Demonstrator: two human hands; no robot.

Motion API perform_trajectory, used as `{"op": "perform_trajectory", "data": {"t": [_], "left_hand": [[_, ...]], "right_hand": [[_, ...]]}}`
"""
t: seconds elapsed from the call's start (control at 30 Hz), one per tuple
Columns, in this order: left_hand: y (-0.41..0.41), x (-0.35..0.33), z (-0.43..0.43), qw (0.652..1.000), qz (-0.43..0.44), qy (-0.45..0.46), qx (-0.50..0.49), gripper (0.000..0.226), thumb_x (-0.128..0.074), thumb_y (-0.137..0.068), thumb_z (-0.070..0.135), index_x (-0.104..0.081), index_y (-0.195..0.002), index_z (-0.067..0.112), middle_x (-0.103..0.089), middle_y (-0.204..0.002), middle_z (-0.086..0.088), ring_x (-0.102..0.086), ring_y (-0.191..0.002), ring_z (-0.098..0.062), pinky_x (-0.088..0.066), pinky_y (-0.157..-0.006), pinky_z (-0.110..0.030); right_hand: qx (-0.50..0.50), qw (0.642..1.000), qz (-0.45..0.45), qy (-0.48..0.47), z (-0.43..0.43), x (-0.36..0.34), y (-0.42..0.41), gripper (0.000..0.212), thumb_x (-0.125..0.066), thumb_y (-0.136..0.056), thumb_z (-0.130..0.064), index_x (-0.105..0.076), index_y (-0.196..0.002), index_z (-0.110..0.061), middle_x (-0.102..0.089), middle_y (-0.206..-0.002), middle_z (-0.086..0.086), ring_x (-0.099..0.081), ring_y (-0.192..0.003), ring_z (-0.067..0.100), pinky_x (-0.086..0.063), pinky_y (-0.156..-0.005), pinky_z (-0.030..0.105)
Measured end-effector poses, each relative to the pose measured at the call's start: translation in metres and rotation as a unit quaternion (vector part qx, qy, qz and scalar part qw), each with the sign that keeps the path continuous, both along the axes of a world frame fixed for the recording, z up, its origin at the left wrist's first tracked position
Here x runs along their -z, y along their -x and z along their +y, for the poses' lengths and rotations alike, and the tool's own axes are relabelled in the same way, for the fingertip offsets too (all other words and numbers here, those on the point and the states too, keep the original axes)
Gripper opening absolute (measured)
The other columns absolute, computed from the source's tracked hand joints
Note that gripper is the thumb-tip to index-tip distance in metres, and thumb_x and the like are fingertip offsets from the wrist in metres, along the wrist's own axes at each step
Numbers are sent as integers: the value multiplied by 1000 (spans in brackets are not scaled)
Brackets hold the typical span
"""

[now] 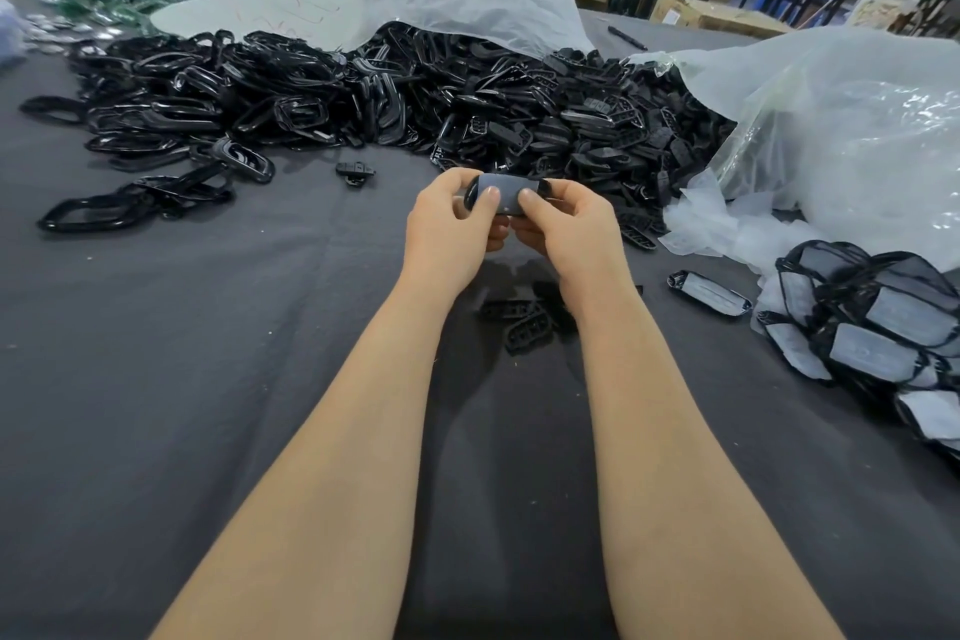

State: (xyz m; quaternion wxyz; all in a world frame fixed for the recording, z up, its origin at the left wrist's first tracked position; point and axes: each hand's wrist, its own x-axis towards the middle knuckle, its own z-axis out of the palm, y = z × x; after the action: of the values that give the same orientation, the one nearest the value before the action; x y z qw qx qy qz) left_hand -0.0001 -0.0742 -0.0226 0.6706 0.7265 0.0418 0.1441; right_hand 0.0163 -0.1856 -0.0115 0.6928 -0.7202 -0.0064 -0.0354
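Between the two grips the grey-faced shell (pixel 501 192) lies crosswise, long axis left to right; left grip (pixel 449 229) and right grip (pixel 566 229) each pinch one end, thumbs on top.

Your left hand (pixel 451 224) and right hand (pixel 563 224) grip a grey-faced black casing (pixel 503 193) between them, thumbs pressed on its face, above the dark bench (pixel 208 353). Behind it lies a heap of black frames (pixel 249 88); finished casings (pixel 878 322) pile at your right, beside a plastic bag (pixel 857 120).
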Motion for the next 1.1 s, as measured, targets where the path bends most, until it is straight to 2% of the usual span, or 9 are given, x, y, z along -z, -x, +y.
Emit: {"op": "perform_trajectory", "data": {"t": [0.13,0.27,0.43,0.5,0.57,0.67,0.77,0.97,1.1], "left_hand": [[-2,0,0,1000,9,-8,4,11,-52,-98,16,-57,-107,20,-67,-73,0,-64,-63,-6,-58,-78,-33],[0,-1,-1,1000,9,0,0,11,-53,-96,16,-58,-95,26,-69,-76,-1,-65,-66,-9,-58,-75,-32],[-2,-1,-1,1000,-3,-8,-24,9,-56,-94,19,-63,-95,26,-66,-89,9,-63,-90,-16,-55,-88,-37],[-2,-1,-1,1000,-4,25,-19,13,-56,-94,14,-64,-93,24,-67,-88,7,-65,-91,-15,-56,-84,-30],[-3,-2,-1,999,2,49,-22,15,-55,-93,9,-65,-92,21,-68,-87,4,-66,-87,-13,-55,-73,-19],[-3,-4,0,991,19,128,-29,17,-55,-93,5,-66,-88,18,-68,-84,1,-65,-79,-9,-52,-64,-15],[-3,-5,0,985,26,169,-27,19,-54,-93,4,-67,-87,16,-68,-81,2,-65,-76,-7,-54,-65,-16],[-4,-3,-3,984,41,174,-4,18,-51,-95,4,-67,-93,12,-69,-88,-2,-67,-84,-11,-56,-70,-19],[-3,-2,-4,988,25,154,7,22,-50,-97,4,-66,-89,17,-69,-86,1,-67,-81,-7,-54,-68,-15]], "right_hand": [[8,1000,7,-2,2,1,-2,7,-55,-95,-10,-61,-96,-7,-66,-85,7,-64,-79,17,-55,-72,24],[9,1000,-10,8,3,2,-2,9,-55,-94,-8,-61,-89,-12,-65,-80,3,-62,-74,14,-55,-77,28],[4,1000,-20,11,3,1,-1,12,-56,-94,-8,-61,-86,-16,-65,-79,1,-61,-69,9,-55,-69,19],[-5,1000,-16,12,5,1,-1,11,-56,-94,-7,-61,-87,-14,-65,-80,1,-62,-70,9,-55,-70,20],[-7,1000,-11,9,7,2,0,10,-56,-94,-7,-61,-88,-13,-66,-81,2,-63,-72,11,-55,-70,21],[-9,1000,-12,10,8,2,0,9,-56,-95,-9,-62,-89,-12,-66,-80,2,-64,-70,11,-55,-66,19],[-8,1000,-9,21,8,1,0,14,-51,-97,-11,-63,-99,-6,-67,-82,4,-64,-68,10,-54,-64,18],[29,998,-12,50,7,0,1,22,-51,-94,-10,-61,-76,-19,-64,-73,-2,-62,-63,7,-55,-63,20],[46,998,4,36,7,1,1,17,-53,-93,-11,-60,-80,-20,-62,-72,-2,-58,-60,5,-53,-60,19]]}}
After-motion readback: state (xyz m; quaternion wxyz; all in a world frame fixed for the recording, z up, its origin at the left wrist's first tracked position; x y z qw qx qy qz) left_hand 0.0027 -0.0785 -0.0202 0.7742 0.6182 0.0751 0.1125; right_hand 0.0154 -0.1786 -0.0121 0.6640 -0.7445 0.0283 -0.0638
